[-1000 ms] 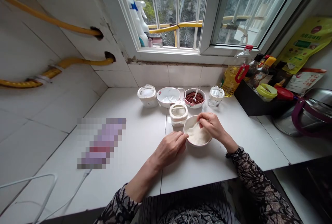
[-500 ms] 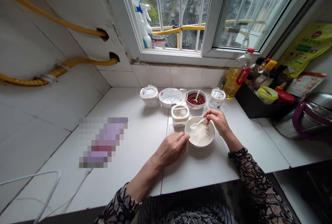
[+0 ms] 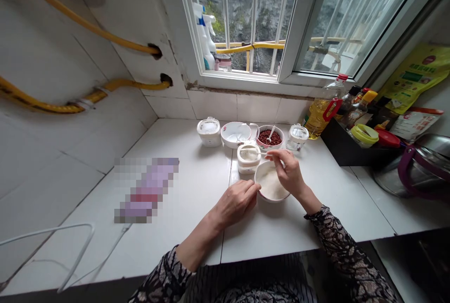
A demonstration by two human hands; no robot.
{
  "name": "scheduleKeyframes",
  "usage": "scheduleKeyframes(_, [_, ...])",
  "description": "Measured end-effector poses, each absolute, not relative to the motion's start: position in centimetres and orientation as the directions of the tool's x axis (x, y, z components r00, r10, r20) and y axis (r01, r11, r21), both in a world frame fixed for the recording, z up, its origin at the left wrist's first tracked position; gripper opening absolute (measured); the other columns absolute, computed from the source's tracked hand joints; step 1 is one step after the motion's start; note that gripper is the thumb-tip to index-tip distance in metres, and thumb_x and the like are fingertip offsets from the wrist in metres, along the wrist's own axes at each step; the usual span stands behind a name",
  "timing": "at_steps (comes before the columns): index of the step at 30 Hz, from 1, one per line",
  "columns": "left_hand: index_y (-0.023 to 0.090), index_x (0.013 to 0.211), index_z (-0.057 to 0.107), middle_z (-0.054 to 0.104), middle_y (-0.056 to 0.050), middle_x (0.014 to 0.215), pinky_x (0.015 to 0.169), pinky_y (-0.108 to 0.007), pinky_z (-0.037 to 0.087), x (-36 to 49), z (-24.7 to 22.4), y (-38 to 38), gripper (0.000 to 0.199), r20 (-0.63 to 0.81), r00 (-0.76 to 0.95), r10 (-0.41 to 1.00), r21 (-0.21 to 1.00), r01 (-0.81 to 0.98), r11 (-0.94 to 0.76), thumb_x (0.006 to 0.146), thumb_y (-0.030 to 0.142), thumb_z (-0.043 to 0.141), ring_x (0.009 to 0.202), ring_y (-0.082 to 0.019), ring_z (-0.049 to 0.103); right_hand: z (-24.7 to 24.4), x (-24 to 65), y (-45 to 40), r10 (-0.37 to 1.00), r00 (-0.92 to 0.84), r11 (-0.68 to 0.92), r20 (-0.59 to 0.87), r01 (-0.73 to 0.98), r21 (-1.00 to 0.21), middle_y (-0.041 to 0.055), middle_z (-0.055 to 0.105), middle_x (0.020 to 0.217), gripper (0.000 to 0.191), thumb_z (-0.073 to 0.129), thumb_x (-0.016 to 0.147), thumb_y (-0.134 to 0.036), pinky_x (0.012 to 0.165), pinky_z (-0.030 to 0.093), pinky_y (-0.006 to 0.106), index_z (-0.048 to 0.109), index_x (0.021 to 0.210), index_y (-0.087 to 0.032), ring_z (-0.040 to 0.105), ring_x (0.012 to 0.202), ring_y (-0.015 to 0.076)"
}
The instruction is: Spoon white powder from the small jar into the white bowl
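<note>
My right hand (image 3: 287, 172) pinches the handle of a small white spoon (image 3: 258, 152), whose far end reaches over the open mouth of a square white jar (image 3: 249, 163). Below that hand stands a bowl of white powder (image 3: 271, 182), partly covered by it. With fingers closed on its left rim, my left hand (image 3: 239, 201) grips the bowl. Behind the jar sit a white bowl (image 3: 232, 135) with a clear lid leaning at its right, and a bowl of red beans (image 3: 264, 140) holding another white spoon.
Lidded jars (image 3: 209, 133) (image 3: 297, 137) stand near the back wall. An oil bottle (image 3: 318, 115) and a black box (image 3: 341, 146) of condiments are at the right, beside a steel pot (image 3: 390, 172). A blurred purple object (image 3: 151, 186) and a white cable (image 3: 108, 251) lie at the left.
My right hand has moved the spoon from inside the powder bowl up and left, over the open jar. My left hand stays at the bowl's rim. The view has shifted slightly.
</note>
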State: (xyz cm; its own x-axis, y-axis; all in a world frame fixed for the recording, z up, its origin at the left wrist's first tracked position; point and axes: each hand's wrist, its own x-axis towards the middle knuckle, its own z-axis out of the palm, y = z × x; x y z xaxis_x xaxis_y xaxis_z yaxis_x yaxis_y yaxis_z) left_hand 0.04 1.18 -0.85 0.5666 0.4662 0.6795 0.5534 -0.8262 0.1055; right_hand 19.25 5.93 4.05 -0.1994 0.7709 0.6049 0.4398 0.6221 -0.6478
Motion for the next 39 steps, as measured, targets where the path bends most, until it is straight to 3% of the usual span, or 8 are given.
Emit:
scheduleKeyframes(3, [0.016, 0.098, 0.054, 0.059, -0.004, 0.075, 0.058, -0.029, 0.046, 0.1, -0.9, 1.1, 0.023, 0.678, 0.563, 0.473, 0.113, 0.556, -0.824, 0.1, 0.011, 0.032, 0.062, -0.017, 0.053, 4.1, 19.3, 5.9, 0.672, -0.332, 0.712, 0.662, 0.537, -0.452, 0.0036, 0.078, 0.085, 0.02, 0.049, 0.096, -0.015, 0.101, 0.042, 0.047, 0.067, 0.098, -0.022, 0.07, 0.078, 0.0197])
scheduleKeyframes(6, [0.016, 0.097, 0.054, 0.059, -0.004, 0.075, 0.057, -0.029, 0.046, 0.1, -0.8, 1.1, 0.022, 0.677, 0.563, 0.474, 0.125, 0.547, -0.828, 0.101, 0.011, 0.033, 0.062, -0.017, 0.053, 4.6, 20.0, 5.6, 0.688, -0.223, 0.683, 0.691, 0.521, -0.512, 0.0034, 0.078, 0.084, 0.018, 0.05, 0.097, -0.016, 0.098, 0.045, 0.044, 0.067, 0.1, -0.022, 0.07, 0.081, 0.02])
scheduleKeyframes(10, [0.016, 0.098, 0.053, 0.058, -0.003, 0.074, 0.057, -0.029, 0.046, 0.0, -0.7, 1.0, 0.021, 0.676, 0.562, 0.477, 0.134, 0.542, -0.83, 0.1, 0.01, 0.034, 0.061, -0.017, 0.052, 5.2, 21.4, 5.3, 0.777, -0.143, 0.597, 0.612, 0.476, -0.646, 0.0024, 0.073, 0.072, 0.015, 0.051, 0.093, -0.019, 0.08, 0.05, 0.036, 0.067, 0.092, -0.021, 0.067, 0.08, 0.0217])
scheduleKeyframes(18, [0.016, 0.1, 0.055, 0.058, -0.003, 0.075, 0.059, -0.029, 0.047, -0.2, -0.8, 1.0, 0.019, 0.652, 0.566, 0.504, 0.159, 0.548, -0.821, 0.098, 0.01, 0.037, 0.064, -0.017, 0.054, 3.7, 21.5, 5.7, 0.751, -0.482, 0.657, 0.452, 0.614, -0.436, 0.001, 0.072, 0.072, 0.021, 0.047, 0.084, -0.01, 0.101, 0.041, 0.045, 0.065, 0.081, -0.02, 0.059, 0.062, 0.0165])
scheduleKeyframes(25, [0.016, 0.102, 0.054, 0.058, -0.003, 0.075, 0.059, -0.029, 0.046, -0.2, -0.9, 1.0, 0.019, 0.652, 0.569, 0.501, 0.149, 0.553, -0.82, 0.099, 0.01, 0.037, 0.064, -0.017, 0.054, 3.9, 21.2, 5.7, 0.852, -0.404, 0.513, 0.333, 0.516, -0.686, -0.0023, 0.066, 0.057, 0.023, 0.047, 0.078, -0.01, 0.092, 0.047, 0.038, 0.064, 0.07, -0.022, 0.062, 0.068, 0.0178])
scheduleKeyframes(29, [0.016, 0.103, 0.054, 0.059, -0.003, 0.076, 0.06, -0.029, 0.047, -0.1, -0.9, 1.0, 0.018, 0.663, 0.566, 0.49, 0.144, 0.546, -0.826, 0.099, 0.009, 0.037, 0.064, -0.017, 0.055, 4.3, 21.5, 5.8, 0.92, -0.289, 0.371, 0.265, 0.418, -0.829, -0.0032, 0.064, 0.053, 0.02, 0.048, 0.077, -0.014, 0.073, 0.05, 0.03, 0.065, 0.069, -0.02, 0.058, 0.055, 0.0141])
scheduleKeyframes(32, [0.015, 0.102, 0.053, 0.059, -0.003, 0.075, 0.059, -0.03, 0.047, -0.1, -0.8, 1.0, 0.018, 0.668, 0.565, 0.484, 0.141, 0.543, -0.828, 0.099, 0.009, 0.037, 0.064, -0.018, 0.055, 4.5, 21.7, 5.9, 0.952, -0.209, 0.289, 0.225, 0.364, -0.885, -0.0023, 0.063, 0.054, 0.017, 0.05, 0.076, -0.018, 0.062, 0.046, 0.027, 0.066, 0.07, -0.019, 0.058, 0.054, 0.0137])
scheduleKeyframes(39, [0.016, 0.102, 0.053, 0.058, -0.003, 0.075, 0.059, -0.029, 0.046, -0.1, -0.9, 1.0, 0.018, 0.659, 0.567, 0.495, 0.151, 0.545, -0.825, 0.099, 0.009, 0.036, 0.064, -0.017, 0.054, 4.5, 22.0, 6.2, 0.982, -0.146, 0.147, 0.116, 0.222, -0.964, -0.0016, 0.062, 0.053, 0.015, 0.055, 0.072, -0.026, 0.058, 0.045, 0.027, 0.066, 0.071, -0.018, 0.056, 0.053, 0.0135])
